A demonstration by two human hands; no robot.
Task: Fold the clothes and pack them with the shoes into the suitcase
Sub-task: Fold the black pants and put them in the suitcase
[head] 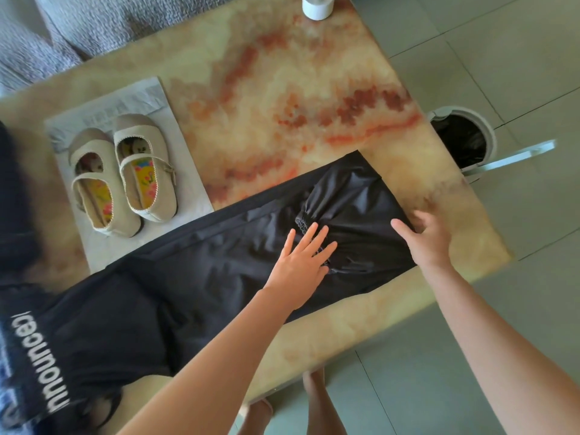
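— Well, what are our fingers (309, 237) doing on the cloth?
— On the left hand (301, 262) they lie straight and spread, pressing flat on the black trousers (219, 255) just below the gathered elastic cuff (302, 221). We judge they pin the fold while it is smoothed.
— And our right hand (430, 238)?
— It sits at the fold's outer edge, near the table corner. Its fingers are blurred, so we cannot tell whether they pinch the cloth or only rest on it.
— Where does everything lie?
— The trousers stretch diagonally across the marbled table (282, 89), leg end doubled back. The beige strap shoes (122, 174) sit side by side on a grey mailer bag (191, 189) whose near edge meets the trousers, likely to keep soles off the tabletop. A lined waste bin (464, 142) stands on the floor beyond. No suitcase shows.
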